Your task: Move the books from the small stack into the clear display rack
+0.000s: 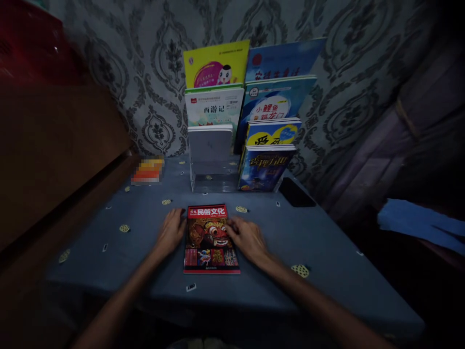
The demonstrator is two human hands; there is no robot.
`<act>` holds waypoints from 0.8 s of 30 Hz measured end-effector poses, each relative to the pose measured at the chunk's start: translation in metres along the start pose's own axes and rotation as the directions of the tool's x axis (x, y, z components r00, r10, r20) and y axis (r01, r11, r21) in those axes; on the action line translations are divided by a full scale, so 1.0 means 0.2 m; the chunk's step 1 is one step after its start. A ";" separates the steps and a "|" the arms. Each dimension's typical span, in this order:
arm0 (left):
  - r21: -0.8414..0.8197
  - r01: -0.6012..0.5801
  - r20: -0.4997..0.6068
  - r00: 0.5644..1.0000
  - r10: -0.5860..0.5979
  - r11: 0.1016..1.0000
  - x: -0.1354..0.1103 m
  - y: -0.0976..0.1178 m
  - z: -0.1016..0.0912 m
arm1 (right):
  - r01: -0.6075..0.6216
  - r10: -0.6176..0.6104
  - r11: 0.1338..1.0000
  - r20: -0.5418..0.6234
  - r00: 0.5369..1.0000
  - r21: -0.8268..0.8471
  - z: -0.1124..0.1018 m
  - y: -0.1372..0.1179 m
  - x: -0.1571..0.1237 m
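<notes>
A red magazine (210,242) with a mask on its cover lies flat on the blue-grey tablecloth (308,237). My left hand (171,230) rests flat against the magazine's left edge, fingers stretched out. My right hand (247,236) lies on its right edge, fingers spread over the cover's side. Neither hand has lifted it.
Behind the magazine a clear tiered stand (214,177) holds several children's books (271,126) in two columns against the patterned wall. A black phone (296,192) lies right of the stand. A small orange stack (147,170) sits at the back left. A wooden board (54,150) borders the left side.
</notes>
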State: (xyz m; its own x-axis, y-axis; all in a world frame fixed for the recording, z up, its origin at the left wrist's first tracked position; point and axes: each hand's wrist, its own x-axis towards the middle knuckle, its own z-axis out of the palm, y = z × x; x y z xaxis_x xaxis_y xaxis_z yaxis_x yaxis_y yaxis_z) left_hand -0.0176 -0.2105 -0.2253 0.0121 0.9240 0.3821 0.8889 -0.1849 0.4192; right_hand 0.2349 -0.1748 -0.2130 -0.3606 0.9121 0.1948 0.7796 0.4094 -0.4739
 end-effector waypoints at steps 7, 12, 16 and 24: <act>0.209 -0.038 0.129 0.992 0.011 0.977 0.06 0.06 0.08 | 0.444 -0.446 0.895 0.070 0.892 0.045 0.20 -0.23 0.18; 0.235 -0.070 0.138 0.990 0.038 0.969 0.05 0.04 0.10 | 0.417 -0.415 0.909 0.162 0.895 0.025 0.31 -0.25 0.26; 0.267 -0.090 0.128 0.990 0.057 0.960 0.06 0.04 0.10 | 0.396 -0.391 0.918 0.159 0.907 -0.001 0.27 -0.17 0.25; 0.270 -0.088 0.137 0.989 0.052 0.959 0.06 0.03 0.10 | 0.278 -0.276 0.960 0.068 0.959 -0.032 0.14 0.12 0.22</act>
State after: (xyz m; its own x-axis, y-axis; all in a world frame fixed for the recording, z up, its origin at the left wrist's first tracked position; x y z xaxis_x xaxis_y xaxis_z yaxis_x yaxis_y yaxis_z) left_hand -0.0030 -0.1941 -0.2356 0.1208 0.9505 0.2864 0.9748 -0.1680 0.1466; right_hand 0.2237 -0.1258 -0.2403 -0.5957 0.7604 0.2587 0.6644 0.6475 -0.3733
